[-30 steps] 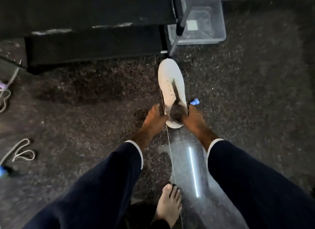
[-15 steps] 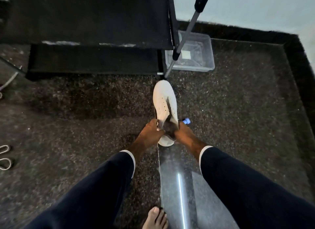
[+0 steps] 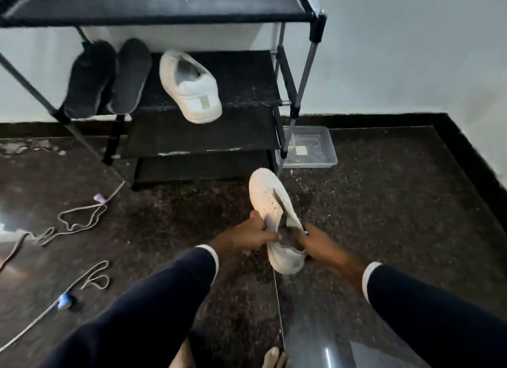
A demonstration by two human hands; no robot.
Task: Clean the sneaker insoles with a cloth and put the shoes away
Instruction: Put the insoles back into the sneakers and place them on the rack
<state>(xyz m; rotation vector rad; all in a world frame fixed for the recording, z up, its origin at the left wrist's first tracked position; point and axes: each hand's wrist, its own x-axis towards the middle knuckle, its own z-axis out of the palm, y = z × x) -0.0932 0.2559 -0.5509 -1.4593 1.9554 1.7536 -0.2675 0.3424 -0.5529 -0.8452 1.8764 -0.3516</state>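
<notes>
Both hands hold a white sneaker above the dark floor, toe pointing away from me. My left hand grips the left side of its collar, and my right hand grips the right side near the heel. A small blue object peeks out at my right hand. A second white sneaker lies on the middle shelf of the black shoe rack. Two dark insoles lean side by side on the same shelf, at its left. No cloth is visible.
A clear plastic tub sits on the floor behind the rack's right leg. White laces with purple and blue clips lie on the floor at left. A white wall and black skirting run along the right. My bare foot shows at the bottom.
My view has tilted up, revealing the rack's shelves with the other sneaker and the insoles. Both hands keep their grip on the sneaker, which has tilted slightly to the left.
</notes>
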